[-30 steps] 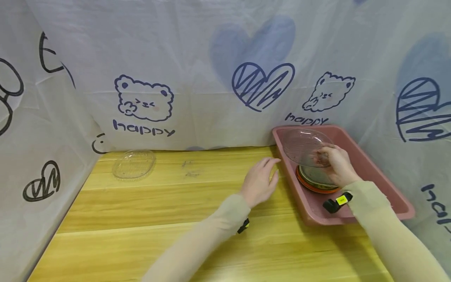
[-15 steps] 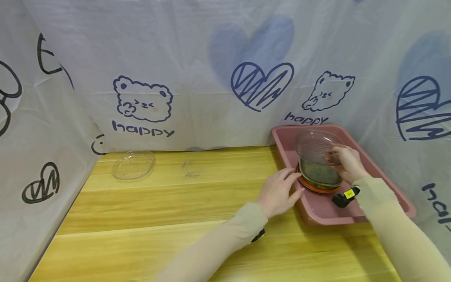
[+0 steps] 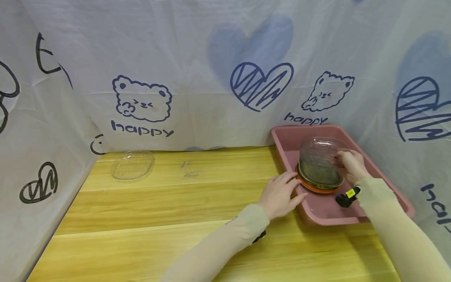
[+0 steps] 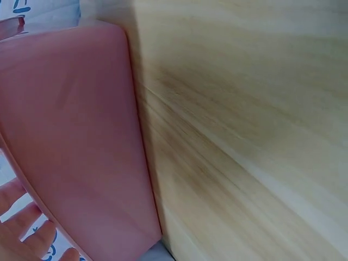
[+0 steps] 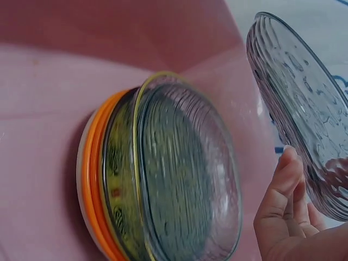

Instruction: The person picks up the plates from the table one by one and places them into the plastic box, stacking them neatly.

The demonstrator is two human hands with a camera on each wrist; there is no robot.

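Observation:
My right hand [image 3: 353,165] pinches the edge of a clear ribbed oval dish [image 3: 318,150], held tilted over the pink tub [image 3: 338,220]. In the right wrist view the fingers and thumb of this hand [image 5: 288,212] grip the dish's lower rim. Below the dish, a stack stands in the tub: orange-rimmed plates [image 5: 95,179] at the bottom, a yellow patterned dish [image 5: 117,179] above, and clear ribbed dishes [image 5: 179,174] on top. My left hand [image 3: 280,196] rests at the tub's left rim with its fingers loosely extended; nothing is in its grasp.
Another clear oval dish [image 3: 132,166] lies on the wooden table [image 3: 158,211] at the back left. The tub stands at the right, close to the back curtain [image 3: 197,78] and the side curtain [image 3: 423,156].
My right hand has moved the clear dish slightly right and lowered it toward the stack. My left hand has come right, from over the table to the tub's rim.

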